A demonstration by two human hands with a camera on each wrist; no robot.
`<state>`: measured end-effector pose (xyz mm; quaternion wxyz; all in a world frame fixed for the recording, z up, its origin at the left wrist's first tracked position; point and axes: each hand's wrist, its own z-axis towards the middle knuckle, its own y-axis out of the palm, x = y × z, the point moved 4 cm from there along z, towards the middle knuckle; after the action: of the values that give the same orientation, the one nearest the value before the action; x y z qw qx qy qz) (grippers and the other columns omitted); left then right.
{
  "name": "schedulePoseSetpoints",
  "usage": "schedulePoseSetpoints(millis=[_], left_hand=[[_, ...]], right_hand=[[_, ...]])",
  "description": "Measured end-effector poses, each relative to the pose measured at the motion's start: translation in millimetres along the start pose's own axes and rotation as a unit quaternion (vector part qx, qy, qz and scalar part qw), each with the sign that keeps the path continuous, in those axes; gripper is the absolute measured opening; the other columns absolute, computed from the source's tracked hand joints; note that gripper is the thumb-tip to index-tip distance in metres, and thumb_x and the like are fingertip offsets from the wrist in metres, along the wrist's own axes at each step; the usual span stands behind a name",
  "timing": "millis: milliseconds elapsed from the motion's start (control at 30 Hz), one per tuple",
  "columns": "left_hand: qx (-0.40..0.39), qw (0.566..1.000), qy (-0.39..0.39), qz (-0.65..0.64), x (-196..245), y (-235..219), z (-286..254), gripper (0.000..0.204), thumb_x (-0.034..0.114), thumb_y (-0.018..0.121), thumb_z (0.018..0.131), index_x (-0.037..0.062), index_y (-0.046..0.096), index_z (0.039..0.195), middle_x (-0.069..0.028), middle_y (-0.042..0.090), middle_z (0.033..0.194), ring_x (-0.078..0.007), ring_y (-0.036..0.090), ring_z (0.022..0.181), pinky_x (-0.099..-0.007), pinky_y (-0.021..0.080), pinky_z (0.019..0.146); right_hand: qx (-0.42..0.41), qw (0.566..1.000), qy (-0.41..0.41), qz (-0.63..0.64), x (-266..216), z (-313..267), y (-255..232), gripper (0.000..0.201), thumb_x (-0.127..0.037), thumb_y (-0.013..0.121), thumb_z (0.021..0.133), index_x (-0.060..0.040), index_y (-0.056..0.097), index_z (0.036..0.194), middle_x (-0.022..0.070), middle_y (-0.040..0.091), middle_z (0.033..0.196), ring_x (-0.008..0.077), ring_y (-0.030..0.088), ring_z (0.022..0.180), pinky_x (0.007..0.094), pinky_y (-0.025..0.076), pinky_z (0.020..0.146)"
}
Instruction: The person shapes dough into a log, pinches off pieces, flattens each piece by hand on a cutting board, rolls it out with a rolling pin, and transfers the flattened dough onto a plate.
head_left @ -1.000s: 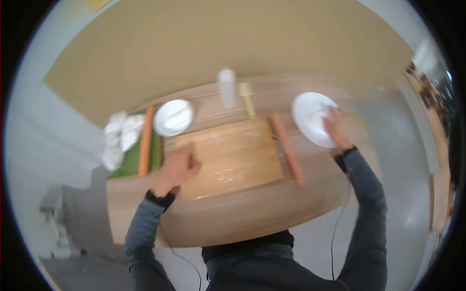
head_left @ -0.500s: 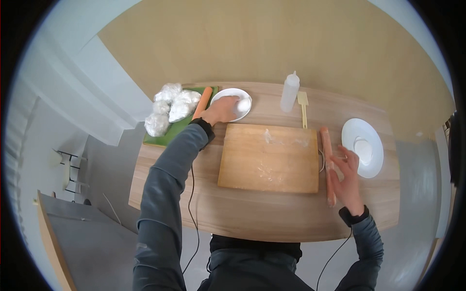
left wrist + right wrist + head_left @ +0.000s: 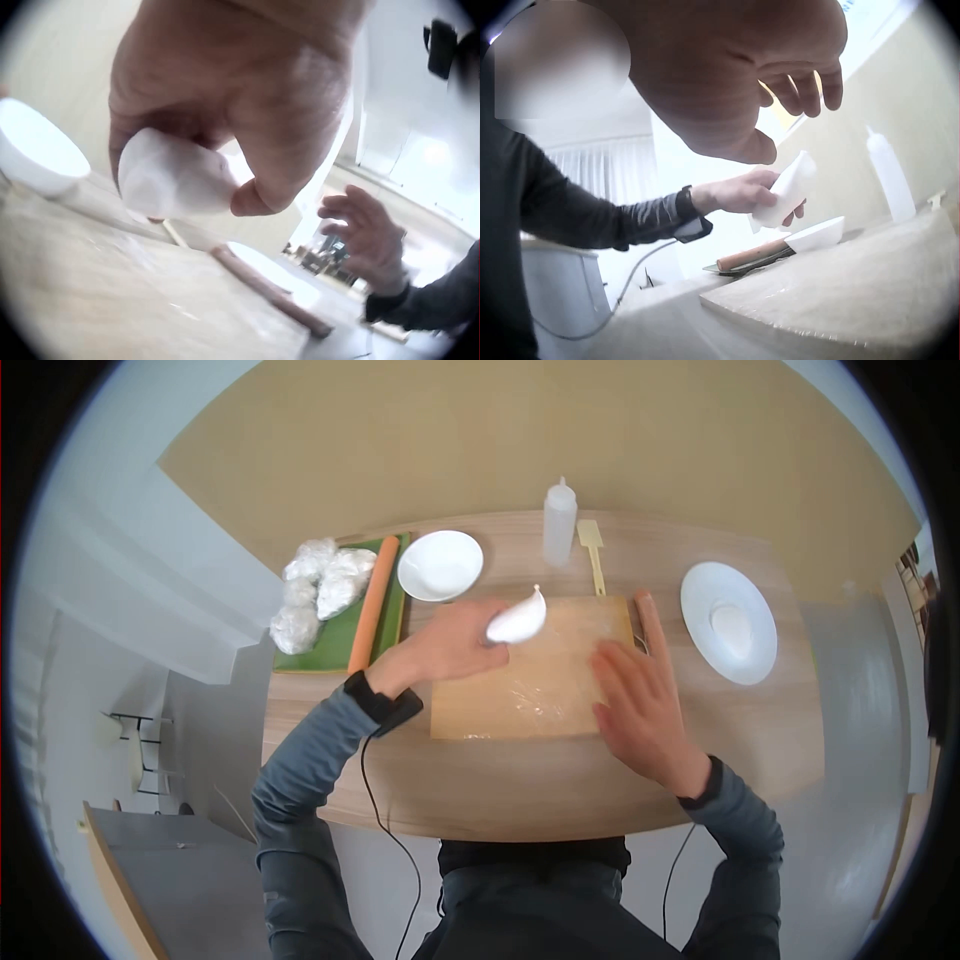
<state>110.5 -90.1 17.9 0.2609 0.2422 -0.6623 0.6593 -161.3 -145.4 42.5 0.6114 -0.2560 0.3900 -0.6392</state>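
Observation:
My left hand (image 3: 450,645) grips a soft white lump of dough (image 3: 518,620) above the left part of the wooden board (image 3: 480,705). A thin tip of the dough points up in the head view. Seen from the left wrist, the thumb and fingers curl round the dough (image 3: 172,176). Over the board's right side is my right hand (image 3: 640,710), fingers loosely spread and nothing in them. Just beyond it, a reddish-brown rolling pin (image 3: 653,625) lies along the board's right edge. Behind my left hand stands a white bowl (image 3: 440,565).
At left, a green board (image 3: 335,655) carries several plastic-wrapped lumps (image 3: 345,582) and an orange-brown rolling pin (image 3: 374,605). Behind the wooden board are a squeeze bottle (image 3: 560,525) and a pale spatula (image 3: 592,545). A white plate (image 3: 700,630) with something white and round (image 3: 731,628) stands right.
My left hand reached into the white bowl, took the dough and brought it over the board. My right hand moved from the plate, past the rolling pin, to the board's right side.

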Motion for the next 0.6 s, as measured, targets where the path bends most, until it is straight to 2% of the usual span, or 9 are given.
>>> schedulePoseSetpoints(millis=[67, 167, 200, 233, 300, 333, 400, 533, 600], left_hand=[[-0.064, 0.997, -0.02, -0.046, 17.8, 19.3, -9.5, 0.046, 0.015, 0.068, 0.089, -0.0007, 0.061, 0.131, -0.0174, 0.069, 0.111, -0.0292, 0.068, 0.097, -0.0381, 0.056, 0.088], [-0.135, 0.981, -0.042, -0.136, 51.5, 27.1, -25.0, 0.042, 0.018, 0.064, 0.091, -0.0013, 0.061, 0.128, -0.0155, 0.07, 0.105, -0.0256, 0.068, 0.093, -0.0375, 0.055, 0.083], [-0.166, 0.976, -0.064, -0.121, 53.8, 30.1, -28.4, 0.04, 0.022, 0.065, 0.093, -0.0012, 0.062, 0.126, -0.0153, 0.07, 0.103, -0.0251, 0.068, 0.092, -0.0377, 0.054, 0.081], [-0.196, 0.971, -0.086, -0.107, 55.1, 31.7, -31.7, 0.04, 0.026, 0.066, 0.096, -0.0012, 0.062, 0.124, -0.0152, 0.071, 0.1, -0.0246, 0.069, 0.091, -0.0378, 0.054, 0.08], [-0.193, 0.971, -0.111, -0.089, 58.5, 29.2, -36.9, 0.041, 0.032, 0.067, 0.099, -0.0011, 0.063, 0.123, -0.0161, 0.071, 0.098, -0.0262, 0.069, 0.09, -0.0387, 0.054, 0.079], [-0.193, 0.97, -0.133, -0.07, 58.2, 30.8, -37.3, 0.043, 0.037, 0.068, 0.102, -0.0009, 0.064, 0.121, -0.017, 0.071, 0.097, -0.0279, 0.069, 0.088, -0.0396, 0.053, 0.078], [-0.184, 0.976, -0.093, -0.076, 48.1, 39.6, -40.3, 0.045, 0.04, 0.066, 0.104, -0.001, 0.064, 0.121, -0.0183, 0.071, 0.099, -0.0301, 0.069, 0.089, -0.0404, 0.053, 0.079], [-0.163, 0.981, 0.015, -0.106, 43.1, 50.5, -44.8, 0.043, 0.039, 0.067, 0.105, -0.0033, 0.068, 0.111, -0.0178, 0.072, 0.095, -0.0367, 0.068, 0.087, -0.0444, 0.053, 0.079], [-0.153, 0.987, 0.043, -0.019, 48.8, 55.7, -49.0, 0.039, 0.036, 0.069, 0.103, -0.0012, 0.067, 0.113, -0.0178, 0.071, 0.1, -0.0361, 0.068, 0.093, -0.0447, 0.053, 0.082]], right_hand=[[0.0, 0.988, -0.099, -0.12, -16.6, 17.1, 10.3, 0.05, -0.01, 0.064, 0.09, 0.0016, 0.06, 0.139, 0.0195, 0.06, 0.143, 0.0358, 0.057, 0.134, 0.0504, 0.048, 0.109], [0.025, 0.983, -0.104, -0.147, -25.0, 26.6, 42.7, 0.051, -0.015, 0.064, 0.091, 0.0024, 0.06, 0.139, 0.02, 0.062, 0.139, 0.0341, 0.056, 0.135, 0.051, 0.047, 0.11], [0.029, 0.981, -0.105, -0.158, -25.1, 29.6, 49.0, 0.042, -0.015, 0.066, 0.089, 0.0008, 0.063, 0.128, 0.016, 0.066, 0.121, 0.0313, 0.061, 0.122, 0.0471, 0.051, 0.101], [0.028, 0.981, -0.108, -0.159, -25.0, 27.1, 53.6, 0.042, -0.015, 0.066, 0.089, 0.0008, 0.063, 0.128, 0.016, 0.066, 0.121, 0.0313, 0.061, 0.122, 0.0471, 0.051, 0.101], [-0.086, 0.991, -0.048, -0.086, -19.1, 19.8, 69.3, 0.027, -0.015, 0.067, 0.087, -0.0035, 0.064, 0.111, 0.0103, 0.063, 0.101, 0.028, 0.064, 0.105, 0.0426, 0.053, 0.088], [-0.092, 0.99, -0.051, -0.09, -17.8, 16.8, 74.1, 0.027, -0.015, 0.067, 0.087, -0.0035, 0.064, 0.111, 0.0103, 0.063, 0.101, 0.028, 0.064, 0.105, 0.0426, 0.053, 0.088], [-0.079, 0.994, -0.061, -0.043, -18.8, 12.6, 76.6, 0.022, -0.018, 0.069, 0.086, -0.0056, 0.061, 0.102, 0.008, 0.059, 0.089, 0.0278, 0.064, 0.087, 0.0426, 0.052, 0.076], [-0.163, 0.986, -0.035, 0.032, -17.9, 12.8, 69.5, 0.026, -0.021, 0.072, 0.087, -0.0038, 0.062, 0.104, 0.0114, 0.065, 0.089, 0.0305, 0.068, 0.084, 0.0424, 0.053, 0.073], [-0.311, 0.944, 0.027, 0.106, -13.6, 12.3, 67.4, 0.028, -0.026, 0.072, 0.092, -0.0023, 0.064, 0.105, 0.0159, 0.07, 0.087, 0.034, 0.07, 0.083, 0.0433, 0.053, 0.072]])
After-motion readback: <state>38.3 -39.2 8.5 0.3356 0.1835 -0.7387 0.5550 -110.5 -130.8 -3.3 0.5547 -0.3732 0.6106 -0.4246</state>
